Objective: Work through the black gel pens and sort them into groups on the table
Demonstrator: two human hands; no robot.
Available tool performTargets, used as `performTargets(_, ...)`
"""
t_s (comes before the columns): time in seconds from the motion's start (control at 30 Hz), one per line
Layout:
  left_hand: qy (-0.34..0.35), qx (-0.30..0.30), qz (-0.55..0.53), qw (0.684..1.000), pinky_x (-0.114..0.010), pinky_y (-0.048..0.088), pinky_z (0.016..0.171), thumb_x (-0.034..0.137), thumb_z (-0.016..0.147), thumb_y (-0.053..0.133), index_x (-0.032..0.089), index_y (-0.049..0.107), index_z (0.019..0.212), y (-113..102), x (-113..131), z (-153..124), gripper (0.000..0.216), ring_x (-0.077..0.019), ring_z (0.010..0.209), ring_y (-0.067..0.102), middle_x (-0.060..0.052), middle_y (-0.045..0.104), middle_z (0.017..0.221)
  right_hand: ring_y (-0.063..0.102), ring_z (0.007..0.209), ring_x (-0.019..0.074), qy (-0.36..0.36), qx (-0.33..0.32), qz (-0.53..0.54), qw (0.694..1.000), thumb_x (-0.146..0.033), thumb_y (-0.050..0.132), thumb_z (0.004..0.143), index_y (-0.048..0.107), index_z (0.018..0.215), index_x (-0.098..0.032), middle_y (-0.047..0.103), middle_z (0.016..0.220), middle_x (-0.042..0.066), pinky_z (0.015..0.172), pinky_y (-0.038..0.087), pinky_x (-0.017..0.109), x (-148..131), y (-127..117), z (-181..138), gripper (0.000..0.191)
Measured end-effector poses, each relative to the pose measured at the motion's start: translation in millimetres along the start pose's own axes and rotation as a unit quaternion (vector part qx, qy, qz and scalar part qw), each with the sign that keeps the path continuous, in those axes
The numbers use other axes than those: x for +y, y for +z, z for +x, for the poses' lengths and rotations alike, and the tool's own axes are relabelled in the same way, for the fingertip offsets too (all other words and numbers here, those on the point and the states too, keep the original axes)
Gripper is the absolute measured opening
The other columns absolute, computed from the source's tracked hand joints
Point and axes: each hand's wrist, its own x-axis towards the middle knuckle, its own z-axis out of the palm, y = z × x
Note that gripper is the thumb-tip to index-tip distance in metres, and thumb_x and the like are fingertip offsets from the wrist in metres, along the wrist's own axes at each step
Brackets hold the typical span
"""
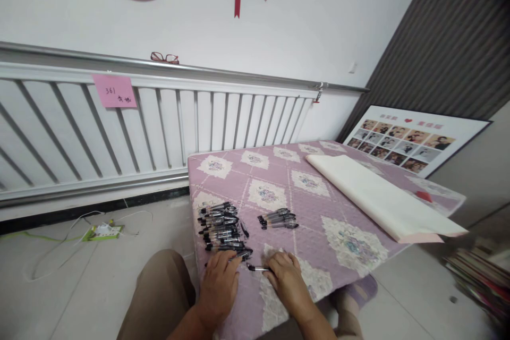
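A pile of black-and-clear pens (pixel 219 228) lies along the left side of the purple patterned table cover. My left hand (pixel 218 282) is at the near end of this pile, its fingers curled on a pen (pixel 236 258). Just to the right, my right hand (pixel 287 280) grips another pen (pixel 258 268), whose dark end points left toward my left hand. Its other end is hidden under my fingers. A smaller group of similar pens (pixel 278 218) lies farther back, apart from the pile. One short black piece (pixel 244 229) sits at the pile's right edge.
On the right of the table cover (pixel 279 170) lies a long cream folded sheet (pixel 370 196). Behind it leans a photo board (pixel 414 138). A white radiator (pixel 223 117) runs along the wall. A power strip (pixel 102 231) with cables is on the floor at left.
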Motion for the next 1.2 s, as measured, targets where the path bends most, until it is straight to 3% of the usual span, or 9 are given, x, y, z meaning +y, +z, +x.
performTargets(0.17,-0.015,-0.006,0.003,1.000,-0.042,0.042,0.097,0.009,0.083,0.044,0.023,0.055,0.121,2.3,0.2,-0.4,0.042,-0.0228,0.110,0.052,-0.006,0.058,0.117,0.058,0.094,0.0204,-0.013,-0.001,-0.004,1.000,-0.018,0.061,0.082,0.065,0.086,-0.027,0.068,0.092,0.001,0.092,0.031,0.038,-5.9,0.7,15.5,0.010)
performTargets(0.33,-0.017,-0.007,-0.012,1.000,-0.041,0.041,0.097,0.012,0.085,0.045,0.024,0.055,0.121,-0.9,1.2,0.3,0.039,-0.0225,0.110,0.051,-0.005,0.058,0.118,0.058,0.093,0.0202,-0.011,-0.013,0.011,1.000,-0.020,0.062,0.082,0.064,0.084,-0.026,0.067,0.090,0.001,0.094,0.031,0.040,-7.5,-0.5,7.5,0.007)
performTargets(0.63,0.004,-0.126,-0.006,0.992,-0.040,0.037,0.093,0.036,0.089,0.058,0.027,0.058,0.115,1.7,2.5,1.9,0.027,-0.0229,0.102,0.052,-0.002,0.064,0.108,0.059,0.093,0.0190,-0.023,0.015,0.049,0.998,-0.016,0.066,0.080,0.064,0.085,-0.027,0.067,0.088,-0.001,0.101,0.030,0.042,-49.4,18.9,-1.0,0.012)
performTargets(0.83,0.008,-0.205,0.020,0.978,-0.035,0.037,0.083,0.030,0.093,0.054,0.028,0.063,0.101,-0.5,6.1,10.0,0.012,-0.0195,0.092,0.053,0.001,0.063,0.095,0.060,0.092,0.0206,-0.040,0.046,0.086,0.994,-0.022,0.064,0.082,0.065,0.091,-0.028,0.067,0.090,0.001,0.093,0.039,0.040,-32.3,18.4,-10.0,0.011)
performTargets(0.93,-0.019,-0.194,0.028,0.980,-0.035,0.036,0.083,0.024,0.095,0.048,0.027,0.063,0.099,-0.1,5.2,8.7,0.016,-0.0190,0.090,0.052,0.001,0.063,0.094,0.060,0.097,0.0244,0.003,0.120,0.135,0.983,-0.033,0.061,0.083,0.063,0.102,-0.026,0.067,0.101,0.007,0.089,0.044,0.040,-16.1,16.7,-13.6,0.021)
performTargets(1.07,-0.046,-0.152,0.008,0.987,-0.035,0.037,0.084,0.017,0.094,0.046,0.026,0.062,0.101,2.2,1.6,3.7,0.019,-0.0193,0.090,0.052,0.000,0.063,0.095,0.062,0.096,0.0260,0.169,0.228,0.223,0.932,-0.046,0.048,0.087,0.062,0.104,-0.021,0.067,0.103,0.011,0.084,0.049,0.039,-2.0,17.0,-12.6,0.034)
performTargets(1.13,-0.045,-0.140,0.000,0.989,-0.035,0.037,0.084,0.016,0.094,0.044,0.024,0.062,0.101,2.1,0.6,2.6,0.021,-0.0193,0.089,0.052,-0.001,0.063,0.094,0.064,0.086,0.0237,0.213,0.199,0.271,0.918,-0.048,0.043,0.088,0.064,0.098,-0.020,0.069,0.093,0.009,0.076,0.050,0.034,-1.7,15.9,-9.8,0.036)
performTargets(1.2,-0.044,-0.131,0.001,0.990,-0.035,0.037,0.084,0.016,0.094,0.042,0.023,0.062,0.100,1.3,0.7,2.5,0.022,-0.0192,0.088,0.053,-0.001,0.062,0.092,0.062,0.073,0.0207,0.200,0.142,0.310,0.918,-0.050,0.044,0.087,0.064,0.084,-0.021,0.067,0.077,0.004,0.068,0.049,0.030,-5.9,13.8,-6.2,0.036)
